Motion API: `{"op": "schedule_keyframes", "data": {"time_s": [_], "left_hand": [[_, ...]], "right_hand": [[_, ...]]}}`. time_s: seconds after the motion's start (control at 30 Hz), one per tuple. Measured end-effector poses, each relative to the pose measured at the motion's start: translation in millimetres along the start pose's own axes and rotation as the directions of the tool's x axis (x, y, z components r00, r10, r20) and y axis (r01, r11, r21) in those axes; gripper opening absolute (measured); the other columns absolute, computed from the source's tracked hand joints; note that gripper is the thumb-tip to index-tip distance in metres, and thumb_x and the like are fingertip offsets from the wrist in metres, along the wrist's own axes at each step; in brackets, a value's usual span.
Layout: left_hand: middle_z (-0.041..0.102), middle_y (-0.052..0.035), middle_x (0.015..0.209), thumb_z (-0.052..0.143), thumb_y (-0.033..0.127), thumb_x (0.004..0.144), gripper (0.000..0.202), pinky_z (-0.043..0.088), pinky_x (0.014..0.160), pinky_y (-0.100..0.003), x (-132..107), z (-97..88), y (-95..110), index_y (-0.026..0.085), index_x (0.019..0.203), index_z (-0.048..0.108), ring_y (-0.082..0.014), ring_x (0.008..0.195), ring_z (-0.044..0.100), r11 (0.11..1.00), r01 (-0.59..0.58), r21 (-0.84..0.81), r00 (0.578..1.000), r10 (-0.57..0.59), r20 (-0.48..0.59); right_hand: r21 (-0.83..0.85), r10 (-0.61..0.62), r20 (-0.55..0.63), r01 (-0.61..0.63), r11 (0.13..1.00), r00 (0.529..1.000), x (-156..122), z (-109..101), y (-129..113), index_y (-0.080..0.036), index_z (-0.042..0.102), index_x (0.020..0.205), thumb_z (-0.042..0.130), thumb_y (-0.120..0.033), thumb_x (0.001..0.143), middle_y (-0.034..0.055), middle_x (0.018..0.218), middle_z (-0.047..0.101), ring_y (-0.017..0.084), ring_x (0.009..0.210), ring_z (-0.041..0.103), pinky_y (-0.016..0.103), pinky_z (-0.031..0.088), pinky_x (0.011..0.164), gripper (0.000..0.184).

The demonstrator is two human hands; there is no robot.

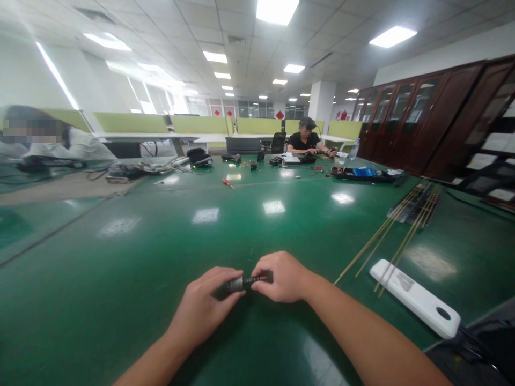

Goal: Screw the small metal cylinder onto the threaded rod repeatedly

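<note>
Between my hands, just above the green table (169,225), is a small grey metal cylinder (236,284) with a thin dark ridged rod (250,280) running out of its right end. My left hand (201,303) is closed on the cylinder, thumb below and fingers above. The rod's far end sits in a pinch of my right hand (284,276), partly covered by its fingers. Whether the rod and cylinder are one piece I cannot tell. Both hands are close together near the front of the table.
At right lie a white long block with an oval hole (418,297) and several thin yellowish rods (376,241). Farther off are an orange screwdriver (227,183) and a dark tray with blue items (364,172). A person (304,142) sits across; another person (76,142) is at left.
</note>
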State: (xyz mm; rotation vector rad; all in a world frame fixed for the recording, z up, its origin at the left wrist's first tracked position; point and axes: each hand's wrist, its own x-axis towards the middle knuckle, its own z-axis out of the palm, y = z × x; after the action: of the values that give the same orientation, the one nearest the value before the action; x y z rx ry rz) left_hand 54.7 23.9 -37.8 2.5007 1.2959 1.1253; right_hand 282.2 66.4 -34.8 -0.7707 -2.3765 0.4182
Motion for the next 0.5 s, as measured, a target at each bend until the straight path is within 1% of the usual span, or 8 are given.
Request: {"op": "schedule_keyframes", "data": {"time_s": [0.5], "left_hand": [[0.073, -0.001, 0.096, 0.071, 0.028, 0.083, 0.022, 0.057, 0.077, -0.024, 0.6, -4.4, 0.2, 0.024, 0.104, 0.071, -0.0159, 0.086, 0.07, 0.999, -0.038, 0.03, 0.999, 0.039, -0.028]], "right_hand": [[0.043, 0.01, -0.029, -0.009, 0.999, 1.0, -0.6, -1.2, -0.7, -0.018, 0.072, 0.088, 0.068, -0.03, 0.081, 0.0019, 0.078, 0.069, 0.014, 0.071, 0.061, 0.024, 0.043, 0.067, 0.014]]}}
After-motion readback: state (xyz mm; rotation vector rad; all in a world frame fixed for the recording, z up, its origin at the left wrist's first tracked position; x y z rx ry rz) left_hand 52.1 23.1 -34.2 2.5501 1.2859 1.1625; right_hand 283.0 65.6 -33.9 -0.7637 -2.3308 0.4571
